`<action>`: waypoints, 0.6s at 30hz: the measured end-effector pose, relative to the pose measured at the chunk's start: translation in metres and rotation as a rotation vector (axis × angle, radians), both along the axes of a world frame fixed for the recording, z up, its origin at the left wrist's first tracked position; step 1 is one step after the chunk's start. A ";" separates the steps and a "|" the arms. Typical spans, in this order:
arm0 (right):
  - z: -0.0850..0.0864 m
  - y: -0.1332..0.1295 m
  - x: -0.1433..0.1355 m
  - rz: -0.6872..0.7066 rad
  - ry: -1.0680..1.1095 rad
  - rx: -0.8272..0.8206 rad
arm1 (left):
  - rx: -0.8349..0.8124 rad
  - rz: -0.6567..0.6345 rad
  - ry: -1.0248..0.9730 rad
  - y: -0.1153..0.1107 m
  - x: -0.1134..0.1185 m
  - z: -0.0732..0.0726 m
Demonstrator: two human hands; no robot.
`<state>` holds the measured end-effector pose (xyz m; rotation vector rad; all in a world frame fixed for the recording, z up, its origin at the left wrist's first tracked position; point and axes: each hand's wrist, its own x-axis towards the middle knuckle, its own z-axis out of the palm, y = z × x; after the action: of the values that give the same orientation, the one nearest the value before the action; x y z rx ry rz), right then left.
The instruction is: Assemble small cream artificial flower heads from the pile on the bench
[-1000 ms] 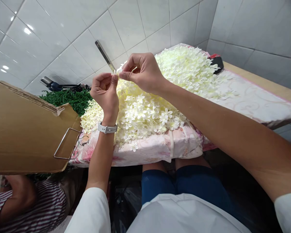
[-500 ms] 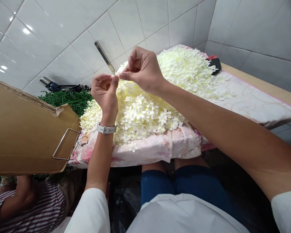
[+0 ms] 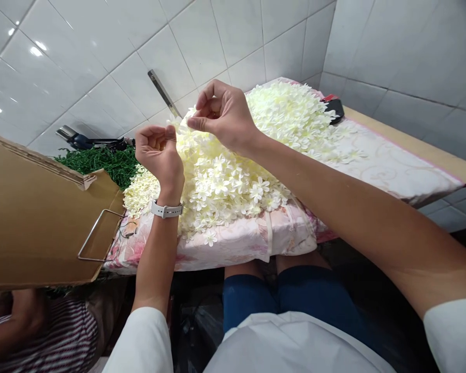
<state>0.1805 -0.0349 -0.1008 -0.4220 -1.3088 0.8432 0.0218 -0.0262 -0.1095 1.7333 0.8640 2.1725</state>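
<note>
From my end I've got the L hand at 10 o'clock, fingers curled, thumb up alongside the index; can't tell if it's pinching anything (pale petals sit right behind both sets of tips, v. hard to sort out). R hand is at 12, palm side toward the L, thumb and index bent toward each other; can't tell what's b/w them, if anything. The hands are near each other, not touching. The flowers, white w/ yellow centers, are heaped from dead center out to approx 1, under and behind both hands, on a floral cloth. Smaller buds lie at 9, next to the green tangle. Carton is farther out at 9. Metal strip leans b/w 10 and 11; co-worker's striped top shows at 8.
</note>
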 end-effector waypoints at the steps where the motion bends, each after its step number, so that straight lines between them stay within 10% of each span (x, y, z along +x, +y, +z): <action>1: 0.000 0.001 0.001 -0.002 0.008 0.000 | -0.002 0.006 -0.031 0.001 -0.002 0.002; 18: -0.004 0.007 -0.001 -0.083 -0.013 0.029 | -0.017 0.030 0.087 0.007 -0.009 0.002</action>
<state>0.1797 -0.0284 -0.1048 -0.4570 -1.3054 0.7527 0.0131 -0.0194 -0.1079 1.8297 0.9331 2.1157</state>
